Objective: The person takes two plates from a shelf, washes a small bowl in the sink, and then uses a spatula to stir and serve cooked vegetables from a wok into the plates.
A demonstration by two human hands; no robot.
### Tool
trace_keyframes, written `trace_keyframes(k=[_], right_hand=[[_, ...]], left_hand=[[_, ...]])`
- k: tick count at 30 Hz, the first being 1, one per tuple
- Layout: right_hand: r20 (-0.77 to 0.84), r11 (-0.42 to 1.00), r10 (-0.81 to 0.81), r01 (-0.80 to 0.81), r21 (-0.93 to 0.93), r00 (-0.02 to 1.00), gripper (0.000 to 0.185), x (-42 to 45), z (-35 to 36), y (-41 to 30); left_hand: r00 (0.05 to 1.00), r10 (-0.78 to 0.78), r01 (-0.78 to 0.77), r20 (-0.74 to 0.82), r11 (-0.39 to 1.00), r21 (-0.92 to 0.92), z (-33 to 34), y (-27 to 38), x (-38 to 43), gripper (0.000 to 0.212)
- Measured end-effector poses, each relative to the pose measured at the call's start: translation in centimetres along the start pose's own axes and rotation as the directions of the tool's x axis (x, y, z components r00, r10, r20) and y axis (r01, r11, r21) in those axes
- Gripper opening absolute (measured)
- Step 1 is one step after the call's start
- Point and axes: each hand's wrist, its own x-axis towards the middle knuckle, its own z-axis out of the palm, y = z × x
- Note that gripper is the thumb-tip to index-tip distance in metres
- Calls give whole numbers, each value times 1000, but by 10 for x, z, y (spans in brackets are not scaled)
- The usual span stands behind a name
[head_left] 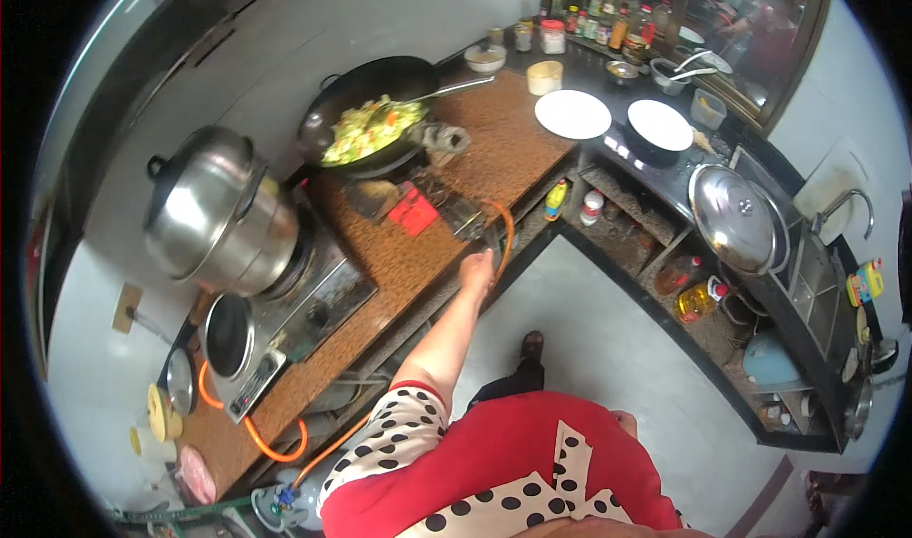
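My left hand [476, 273] reaches out to the front edge of the brown stone counter [399, 274], beside an orange gas hose [509, 226] and the lower parts of a gas burner [463, 217]. Its fingertips are partly hidden, so what they touch is unclear. Beyond them a large black wok [360, 86] stands on the burner, holding chopped green, yellow and orange food [374, 128]. A long-handled metal cooking utensil [456, 89] leans in the wok. My right hand [625, 422] hangs low at my side, mostly hidden by my red clothing.
A big steel steamer pot [228, 217] sits on a gas stove [328, 310] at left. Two white plates [573, 114] [660, 125] lie on the counters at right. A steel lid [734, 217] rests near the sink tap [848, 210]. Oil bottles [698, 299] fill the shelf below.
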Motion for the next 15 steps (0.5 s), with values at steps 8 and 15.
trace_keyframes(k=[8, 15], right_hand=[[-82, 1000, 13, -14, -11, 997, 21, 102, -49, -116], [-15, 993, -37, 39, 111, 999, 21, 190, -52, -237]], left_hand=[[978, -143, 187, 152, 925, -331, 31, 31, 26, 33], [978, -169, 196, 121, 943, -269, 22, 27, 27, 36]])
